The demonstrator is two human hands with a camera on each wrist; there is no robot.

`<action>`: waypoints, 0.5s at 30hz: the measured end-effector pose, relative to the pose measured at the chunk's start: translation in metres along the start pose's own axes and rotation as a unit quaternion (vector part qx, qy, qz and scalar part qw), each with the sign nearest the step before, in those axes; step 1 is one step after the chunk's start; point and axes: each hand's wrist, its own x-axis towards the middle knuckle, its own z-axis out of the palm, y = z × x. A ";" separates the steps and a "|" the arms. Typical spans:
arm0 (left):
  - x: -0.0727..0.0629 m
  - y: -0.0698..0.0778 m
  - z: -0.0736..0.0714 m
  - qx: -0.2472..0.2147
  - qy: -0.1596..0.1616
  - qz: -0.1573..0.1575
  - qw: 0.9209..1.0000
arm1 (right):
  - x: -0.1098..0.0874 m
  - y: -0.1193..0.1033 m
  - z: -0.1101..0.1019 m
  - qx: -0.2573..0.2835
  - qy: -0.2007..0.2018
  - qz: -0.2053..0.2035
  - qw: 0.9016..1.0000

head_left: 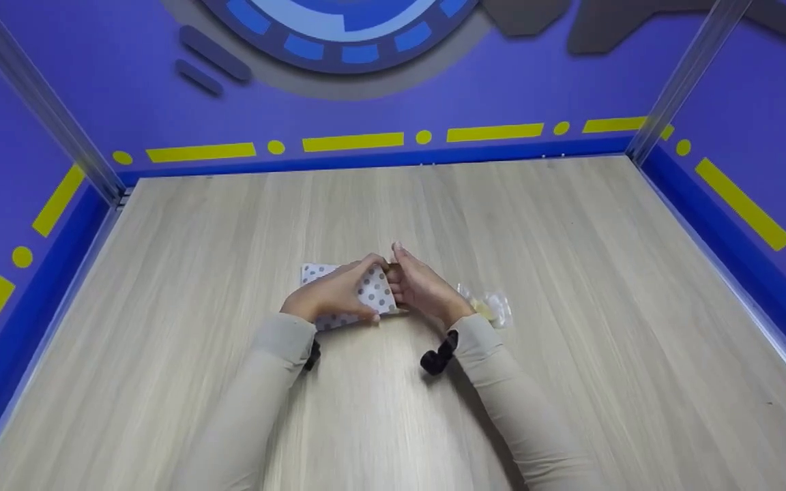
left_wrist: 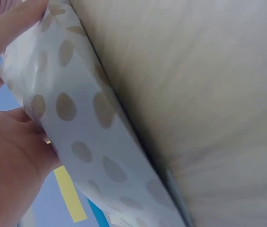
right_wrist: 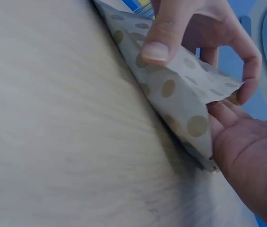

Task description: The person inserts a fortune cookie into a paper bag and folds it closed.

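A white paper bag [head_left: 378, 294] with grey-gold polka dots lies on the wooden table, its mouth towards the right. My left hand [head_left: 338, 290] grips it from above, thumb on the near edge and fingers on the far side. In the right wrist view the left thumb presses on the paper, and a loose flap [right_wrist: 214, 85] lifts at the mouth. My right hand [head_left: 428, 285] is at that mouth, palm inwards, thumb raised. Its fingertips go behind the paper [right_wrist: 197, 125] and are hidden, so what they hold cannot be seen.
A small clear plastic packet [head_left: 495, 308] with something yellowish in it lies just right of the right wrist. Blue-purple panels with yellow marks [head_left: 352, 142] wall the table [head_left: 229, 225] at the back and sides. Dark wrist straps [head_left: 439, 354] hang below both cuffs.
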 end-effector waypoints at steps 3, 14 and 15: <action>0.000 -0.001 0.000 0.013 -0.002 -0.007 1.000 | -0.004 -0.003 -0.003 -0.009 0.014 0.000 1.000; -0.001 -0.006 0.001 -0.003 0.015 0.018 1.000 | -0.016 -0.010 -0.016 -0.043 0.034 -0.017 0.998; -0.001 -0.006 0.001 -0.005 0.016 0.018 1.000 | -0.017 -0.011 -0.017 -0.047 0.035 -0.020 0.998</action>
